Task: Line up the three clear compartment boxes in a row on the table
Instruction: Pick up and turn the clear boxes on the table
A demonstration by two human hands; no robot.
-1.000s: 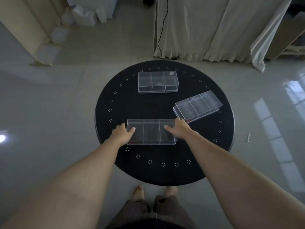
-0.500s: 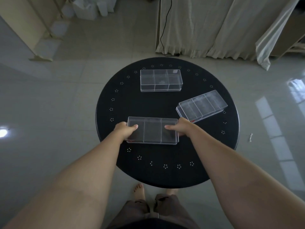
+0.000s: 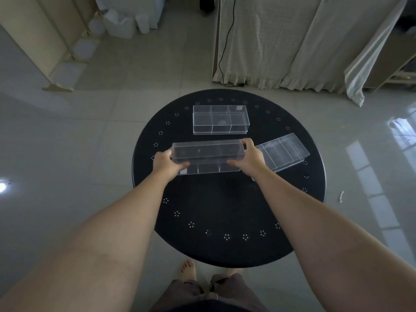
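Note:
Three clear compartment boxes are over a round black table [image 3: 225, 210]. I hold the middle box [image 3: 208, 157] by its two short ends, tilted and lifted off the table. My left hand [image 3: 167, 164] grips its left end, my right hand [image 3: 248, 157] its right end. A second box [image 3: 221, 120] sits square-on at the far side of the table. The third box [image 3: 283, 152] lies at an angle on the right, just beyond my right hand, its near end partly hidden by my wrist.
The table has a ring of small white dot clusters near its rim. Pale curtains [image 3: 281, 41] and a black cable [image 3: 225, 41] hang behind it. White containers [image 3: 121, 23] stand on the tiled floor at the far left. My bare feet [image 3: 188, 270] are under the near edge.
The box in my hands has come up from the near part of the table and moved away from me, tilting. The other two boxes have stayed in place.

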